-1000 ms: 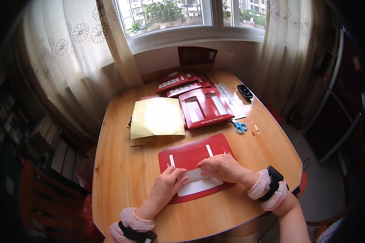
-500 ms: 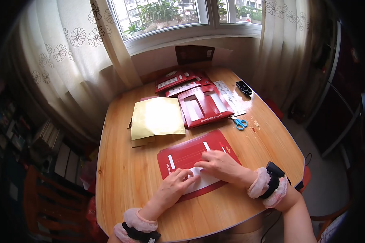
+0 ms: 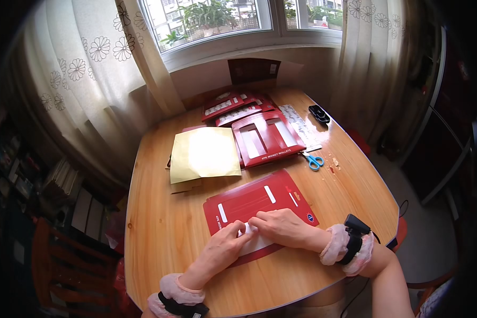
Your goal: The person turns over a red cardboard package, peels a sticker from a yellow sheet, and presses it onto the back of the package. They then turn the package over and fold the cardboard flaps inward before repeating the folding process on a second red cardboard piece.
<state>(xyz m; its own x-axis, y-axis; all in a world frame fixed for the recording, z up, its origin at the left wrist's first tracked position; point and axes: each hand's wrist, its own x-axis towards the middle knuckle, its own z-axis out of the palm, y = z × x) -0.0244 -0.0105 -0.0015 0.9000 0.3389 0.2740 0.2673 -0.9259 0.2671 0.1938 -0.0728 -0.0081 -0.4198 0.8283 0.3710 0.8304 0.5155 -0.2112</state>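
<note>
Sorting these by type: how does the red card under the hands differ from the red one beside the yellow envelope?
The near red card bears narrow white strips; the far red card has large window-shaped openings. The left hand and right hand rest on the near red card, fingers at a white sheet; the far red card lies untouched. Both are red and lie flat.

Pink frilly cuffs (black wristbands)

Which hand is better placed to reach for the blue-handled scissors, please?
Probably the right hand: it rests on the flat red cardboard sheet, nearer the blue-handled scissors; the left hand lies farther away.
</note>
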